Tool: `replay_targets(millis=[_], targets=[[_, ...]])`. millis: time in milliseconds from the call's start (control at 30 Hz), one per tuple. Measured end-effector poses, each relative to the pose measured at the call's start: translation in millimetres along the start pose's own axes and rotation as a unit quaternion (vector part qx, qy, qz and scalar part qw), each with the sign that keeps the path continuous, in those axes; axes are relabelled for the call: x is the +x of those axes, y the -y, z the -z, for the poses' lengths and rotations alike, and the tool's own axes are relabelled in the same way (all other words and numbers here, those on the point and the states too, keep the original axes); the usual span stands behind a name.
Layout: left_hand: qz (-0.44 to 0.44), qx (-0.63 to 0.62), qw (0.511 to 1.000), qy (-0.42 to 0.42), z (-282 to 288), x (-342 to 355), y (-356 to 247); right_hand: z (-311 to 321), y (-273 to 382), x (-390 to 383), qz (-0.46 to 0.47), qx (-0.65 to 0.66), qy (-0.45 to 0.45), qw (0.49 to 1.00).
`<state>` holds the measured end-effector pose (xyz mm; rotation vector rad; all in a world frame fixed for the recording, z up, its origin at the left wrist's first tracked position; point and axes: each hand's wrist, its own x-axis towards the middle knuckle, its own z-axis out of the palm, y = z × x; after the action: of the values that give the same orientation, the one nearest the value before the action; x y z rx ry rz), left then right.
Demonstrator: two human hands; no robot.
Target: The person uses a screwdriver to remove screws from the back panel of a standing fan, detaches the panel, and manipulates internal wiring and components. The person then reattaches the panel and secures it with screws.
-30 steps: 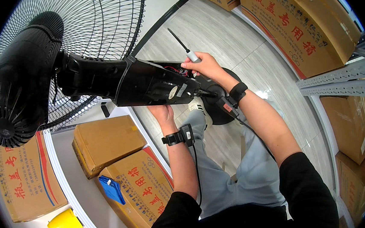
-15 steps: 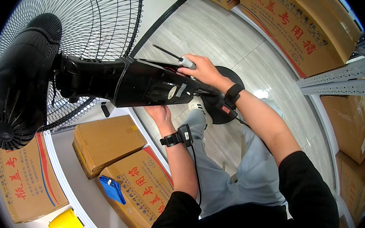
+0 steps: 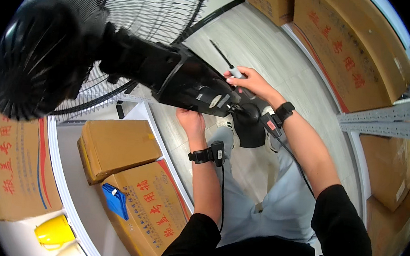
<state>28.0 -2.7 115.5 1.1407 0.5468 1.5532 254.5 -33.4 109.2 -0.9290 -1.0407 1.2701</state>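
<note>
A black standing fan [image 3: 194,86] reaches across the view from its round head at upper left toward its round base [image 3: 253,132] on the floor. My right hand [image 3: 256,84] is closed around a screwdriver [image 3: 236,71] with a pale grey handle. Its dark shaft points up and left, clear of the fan, while the hand is at the far edge of the fan's housing. Against the near edge of that housing, my left hand [image 3: 193,125] grips the fan with curled fingers; the housing hides part of them.
Cardboard boxes [image 3: 119,145] fill the shelf at left, with a folded blue packet [image 3: 115,200] on one. A yellow mug [image 3: 54,231] stands at lower left. More boxes [image 3: 346,47] and a metal shelf post [image 3: 384,118] line the right. My shoes stand beside the fan base.
The whole view has shifted, and the fan now slants down to the right. My right hand still holds the screwdriver, and my left hand remains at the housing.
</note>
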Motion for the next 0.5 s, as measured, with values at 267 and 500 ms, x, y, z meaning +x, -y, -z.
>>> replay_targets(millis=[267,500], targets=[[0.014,0.024,0.999,0.017,3.9,-2.1,-7.4,-14.1,-6.8,5.3,-0.023,0.009,-0.012,1.0],[0.019,-0.024,0.999,0.026,-3.5,-7.7,-17.7,-14.1,-10.4,6.1,-0.056,-0.043,-0.014,0.997]])
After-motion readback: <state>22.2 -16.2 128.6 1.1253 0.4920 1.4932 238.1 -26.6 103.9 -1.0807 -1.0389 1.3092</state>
